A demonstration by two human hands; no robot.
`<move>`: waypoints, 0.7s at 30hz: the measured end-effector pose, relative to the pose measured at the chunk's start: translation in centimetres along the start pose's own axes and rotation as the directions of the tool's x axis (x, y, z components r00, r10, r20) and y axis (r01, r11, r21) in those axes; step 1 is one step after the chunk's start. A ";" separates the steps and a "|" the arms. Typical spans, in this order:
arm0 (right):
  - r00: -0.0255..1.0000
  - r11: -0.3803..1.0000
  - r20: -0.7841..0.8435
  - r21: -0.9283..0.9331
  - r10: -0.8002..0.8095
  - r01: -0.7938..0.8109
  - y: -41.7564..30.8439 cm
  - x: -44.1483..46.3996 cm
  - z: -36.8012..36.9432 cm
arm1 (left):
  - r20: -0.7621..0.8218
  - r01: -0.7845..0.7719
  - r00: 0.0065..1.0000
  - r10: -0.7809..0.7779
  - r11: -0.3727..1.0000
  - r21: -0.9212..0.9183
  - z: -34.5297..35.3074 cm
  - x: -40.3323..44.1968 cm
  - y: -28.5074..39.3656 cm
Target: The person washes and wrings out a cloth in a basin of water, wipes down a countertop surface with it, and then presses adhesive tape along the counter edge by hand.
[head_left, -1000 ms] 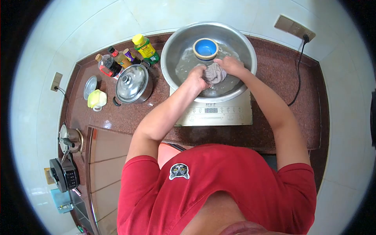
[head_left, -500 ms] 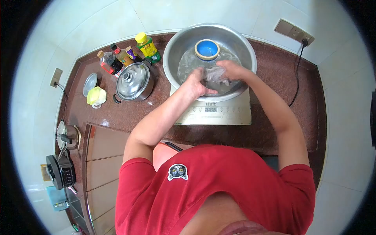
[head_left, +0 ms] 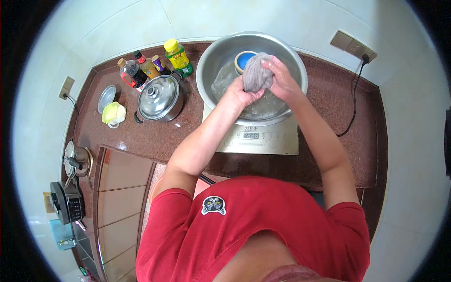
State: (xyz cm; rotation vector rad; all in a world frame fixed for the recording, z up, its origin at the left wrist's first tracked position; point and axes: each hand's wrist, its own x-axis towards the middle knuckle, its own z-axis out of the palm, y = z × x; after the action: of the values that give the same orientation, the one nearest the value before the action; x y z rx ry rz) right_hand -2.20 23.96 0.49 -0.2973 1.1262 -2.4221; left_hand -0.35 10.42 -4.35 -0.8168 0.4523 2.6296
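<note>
A wet, bunched grey cloth point(head_left: 256, 74) is held between my two hands above the water in a large metal basin point(head_left: 206, 70). My left hand point(head_left: 243, 92) grips its lower left side, fingers closed on it. On the upper right side, my right hand point(head_left: 281, 77) has its fingers wrapped on the cloth. Behind the cloth, a bowl with a blue inside point(head_left: 243, 59) sits in the basin, partly hidden. The basin stands on a flat induction cooker point(head_left: 258, 143).
Left of the basin is a lidded steel pot point(head_left: 159, 98), with several bottles point(head_left: 178, 58) behind it. Further left are a yellow-green container point(head_left: 113, 113) and a metal lid point(head_left: 107, 97). A black cable point(head_left: 356, 98) hangs from the right wall socket.
The cloth was down in the water half a second ago and is now raised and bunched, partly covering the blue bowl. My left hand has closed on it again.
</note>
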 end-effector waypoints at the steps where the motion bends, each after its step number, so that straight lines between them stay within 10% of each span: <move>1: 0.992 0.996 -0.125 0.082 -0.011 0.021 0.8 0.6 -0.5 | -0.044 -0.008 0.999 0.009 1.000 0.013 0.3 -0.2 -0.4; 8: 0.982 0.993 -0.179 0.112 0.056 -0.036 2.7 2.4 -2.1 | -0.008 0.049 0.999 -0.048 0.984 0.173 -0.1 -0.2 -1.3; 12: 0.997 0.916 -0.058 -0.400 -0.058 0.030 3.2 1.2 -1.5 | 0.042 0.056 0.997 -0.061 0.991 0.122 0.6 -1.8 -1.2; 21: 0.928 0.962 -0.352 -0.272 -0.122 0.023 5.8 1.3 -0.7 | -0.134 -0.250 0.952 0.275 0.953 0.173 0.2 2.8 -2.4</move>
State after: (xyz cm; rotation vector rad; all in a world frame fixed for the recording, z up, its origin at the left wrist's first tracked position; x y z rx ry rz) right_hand -1.81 20.47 -4.39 0.0404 1.6342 -2.4547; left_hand -1.64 13.23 -6.36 -0.9761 0.8514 2.7341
